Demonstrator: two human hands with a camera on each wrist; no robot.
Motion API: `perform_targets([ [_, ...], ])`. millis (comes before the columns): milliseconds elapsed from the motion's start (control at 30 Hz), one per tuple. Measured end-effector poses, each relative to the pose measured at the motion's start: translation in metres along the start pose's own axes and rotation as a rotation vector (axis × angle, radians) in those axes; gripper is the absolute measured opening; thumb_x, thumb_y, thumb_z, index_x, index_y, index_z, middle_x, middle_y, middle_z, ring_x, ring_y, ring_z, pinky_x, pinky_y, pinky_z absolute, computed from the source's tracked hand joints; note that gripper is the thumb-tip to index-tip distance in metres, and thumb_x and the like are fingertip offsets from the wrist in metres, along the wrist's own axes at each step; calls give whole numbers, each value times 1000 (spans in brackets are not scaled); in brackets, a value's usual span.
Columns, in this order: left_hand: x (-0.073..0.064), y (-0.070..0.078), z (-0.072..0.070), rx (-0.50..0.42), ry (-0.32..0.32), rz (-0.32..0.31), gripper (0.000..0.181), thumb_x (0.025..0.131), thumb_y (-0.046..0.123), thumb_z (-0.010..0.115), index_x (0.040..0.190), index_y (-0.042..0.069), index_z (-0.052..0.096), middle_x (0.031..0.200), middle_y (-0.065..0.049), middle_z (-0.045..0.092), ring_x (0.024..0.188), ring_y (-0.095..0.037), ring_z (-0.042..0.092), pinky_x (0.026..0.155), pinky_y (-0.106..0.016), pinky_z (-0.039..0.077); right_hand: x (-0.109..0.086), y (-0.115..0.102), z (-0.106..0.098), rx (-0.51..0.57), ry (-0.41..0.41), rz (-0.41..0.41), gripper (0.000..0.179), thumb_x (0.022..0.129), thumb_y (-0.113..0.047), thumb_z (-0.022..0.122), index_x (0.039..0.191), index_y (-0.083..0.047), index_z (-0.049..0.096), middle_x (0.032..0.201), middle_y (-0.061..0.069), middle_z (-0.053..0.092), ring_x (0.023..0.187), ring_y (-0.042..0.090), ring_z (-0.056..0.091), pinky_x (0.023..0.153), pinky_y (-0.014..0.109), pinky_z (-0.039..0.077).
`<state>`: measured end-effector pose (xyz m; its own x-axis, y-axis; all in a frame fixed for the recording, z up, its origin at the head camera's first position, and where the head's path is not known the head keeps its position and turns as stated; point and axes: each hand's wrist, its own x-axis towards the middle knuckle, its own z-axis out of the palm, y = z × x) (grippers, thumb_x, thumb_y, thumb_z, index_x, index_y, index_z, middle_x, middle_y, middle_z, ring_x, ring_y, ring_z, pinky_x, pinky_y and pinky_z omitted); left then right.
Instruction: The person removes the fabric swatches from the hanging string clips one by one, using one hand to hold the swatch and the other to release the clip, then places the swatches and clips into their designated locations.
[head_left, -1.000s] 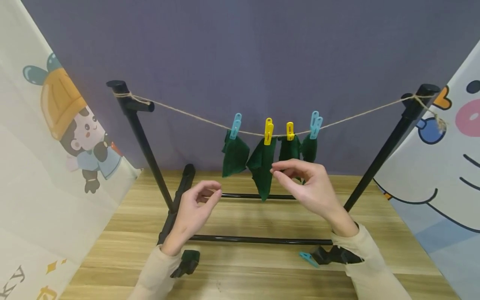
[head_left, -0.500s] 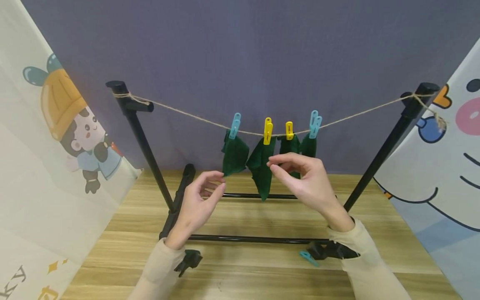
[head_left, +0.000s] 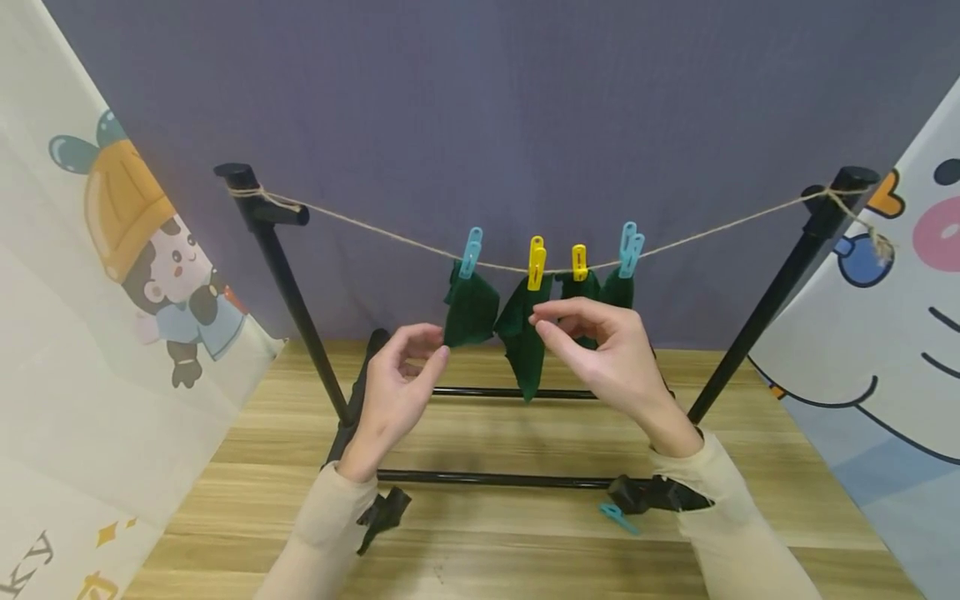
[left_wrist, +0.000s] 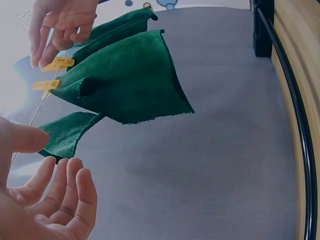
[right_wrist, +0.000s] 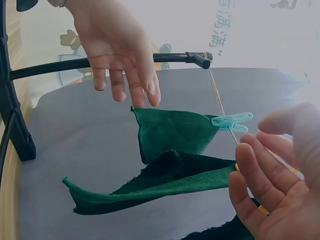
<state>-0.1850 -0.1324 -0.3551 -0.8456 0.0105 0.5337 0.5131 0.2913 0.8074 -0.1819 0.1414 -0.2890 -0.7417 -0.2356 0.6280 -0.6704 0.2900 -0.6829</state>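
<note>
A twine line (head_left: 360,223) carries several dark green cloth pieces. The leftmost cloth (head_left: 471,310) hangs from a blue clothespin (head_left: 470,253). Beside it, a longer pointed cloth (head_left: 527,358) hangs from a yellow clothespin (head_left: 536,263). Farther right are a second yellow clothespin (head_left: 579,262) and a pair of blue clothespins (head_left: 631,250), with cloth beneath. My left hand (head_left: 397,383) has loosely bent fingers at the left edge of the leftmost cloth; whether they touch it I cannot tell. My right hand (head_left: 611,358) is in front of the right-hand cloths, thumb and forefinger apart, nothing seen between them.
Black uprights (head_left: 292,308) on the left and a black post (head_left: 772,308) on the right bear the twine. Crossbars (head_left: 495,479) run low over the wooden table (head_left: 495,550). A loose blue clothespin (head_left: 618,518) lies near the right wrist. A grey backdrop (head_left: 480,108) stands behind.
My left hand has risen toward the leftmost cloth. My right hand has moved slightly up and left. The hanging cloths and clothespins keep their places.
</note>
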Motion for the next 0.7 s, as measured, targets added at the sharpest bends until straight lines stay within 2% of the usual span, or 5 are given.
perform_targets([
  [267,6,8,2,-23,24,19,26,103,15,70,128,8,69,126,-7,72,102,-18,69,81,-29,57,10,-5,2,-1,24,-19,20,97,-3,76,115,-9,81,106,8,82,77,14,70,68,26,55],
  [500,17,16,4,-64,15,43,31,103,14,69,132,6,65,125,-10,71,103,-22,69,82,-29,57,19,-12,6,-1,36,-29,19,99,-6,75,116,-10,81,89,12,78,69,15,64,63,27,50],
  [700,23,25,5,-98,15,58,34,103,15,68,135,5,63,127,-10,69,106,-19,68,84,-38,58,27,-17,11,-11,33,-57,21,100,-6,72,119,-7,80,99,15,80,62,15,60,55,27,45],
])
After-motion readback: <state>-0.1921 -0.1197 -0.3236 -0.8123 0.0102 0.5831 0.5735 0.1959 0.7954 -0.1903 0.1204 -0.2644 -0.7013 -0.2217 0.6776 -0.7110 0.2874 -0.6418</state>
